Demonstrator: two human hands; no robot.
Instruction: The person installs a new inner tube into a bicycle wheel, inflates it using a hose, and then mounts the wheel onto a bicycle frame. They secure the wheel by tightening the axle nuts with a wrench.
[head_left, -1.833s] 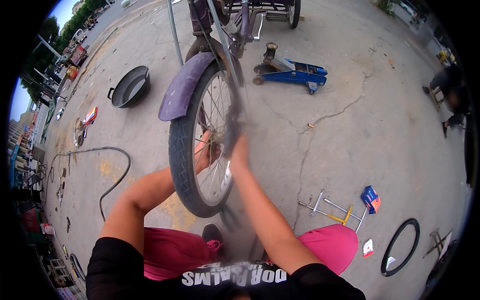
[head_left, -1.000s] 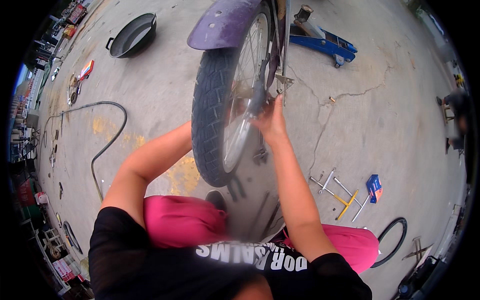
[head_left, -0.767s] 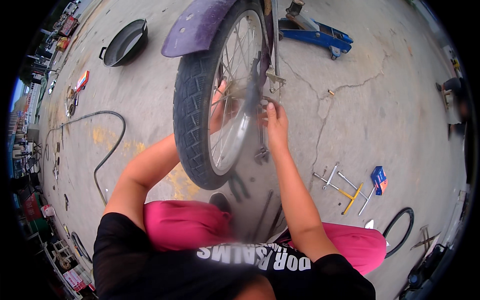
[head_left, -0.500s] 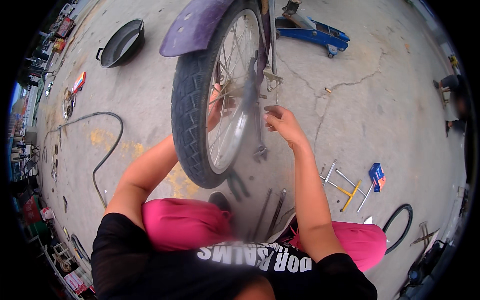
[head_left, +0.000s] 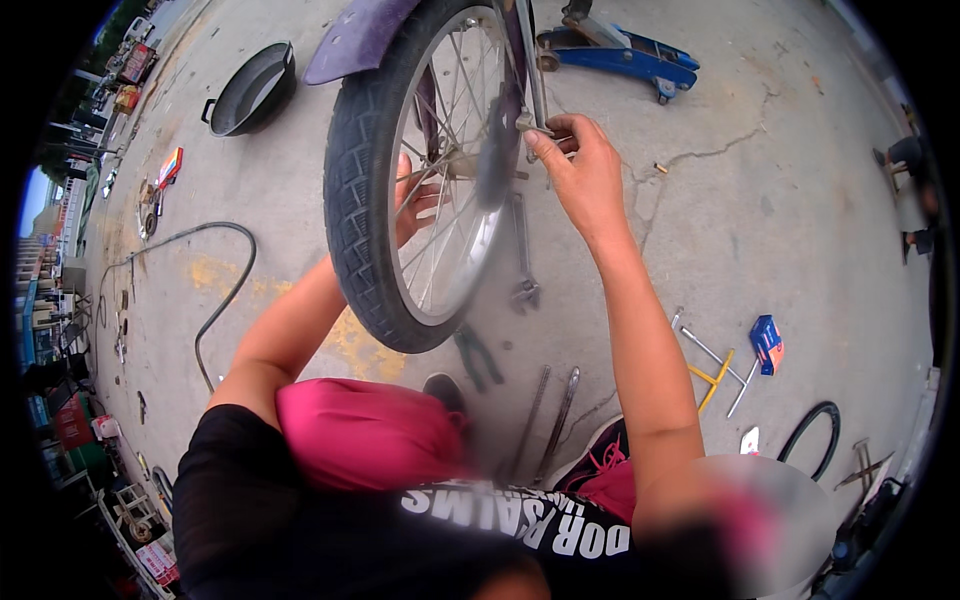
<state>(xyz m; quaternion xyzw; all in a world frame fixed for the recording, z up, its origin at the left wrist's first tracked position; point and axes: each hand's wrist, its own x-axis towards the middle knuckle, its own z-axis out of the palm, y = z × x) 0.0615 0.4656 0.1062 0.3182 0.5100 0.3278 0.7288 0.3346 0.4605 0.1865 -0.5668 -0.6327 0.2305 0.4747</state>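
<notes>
A wheel with a black knobbly tyre (head_left: 365, 215), silvery spokes and a purple mudguard (head_left: 365, 38) stands before me, raised off the ground. Behind the spokes, on the wheel's left side, my left hand (head_left: 408, 210) is near the hub with its fingers apart. My right hand (head_left: 588, 165) is on the other side, thumb and bent fingers closed on a small metal bracket (head_left: 532, 124) beside the purple fork leg. The axle end sticks out just below it. On the ground past the rim lie an adjustable wrench (head_left: 525, 270) and dark-handled pliers (head_left: 478, 360).
A blue floor jack (head_left: 630, 62) stands behind the fork. A black pan (head_left: 252, 90) and a hose (head_left: 225, 310) lie left. T-handled wrenches (head_left: 715, 375), a blue box (head_left: 767, 345) and a black rubber loop (head_left: 815, 440) lie right. Two long bars (head_left: 548, 425) lie near my feet.
My right hand has moved up and forward from beside the axle onto the small bracket. Behind the spokes, my left hand's fingers have spread. The wheel appears slightly further left and higher.
</notes>
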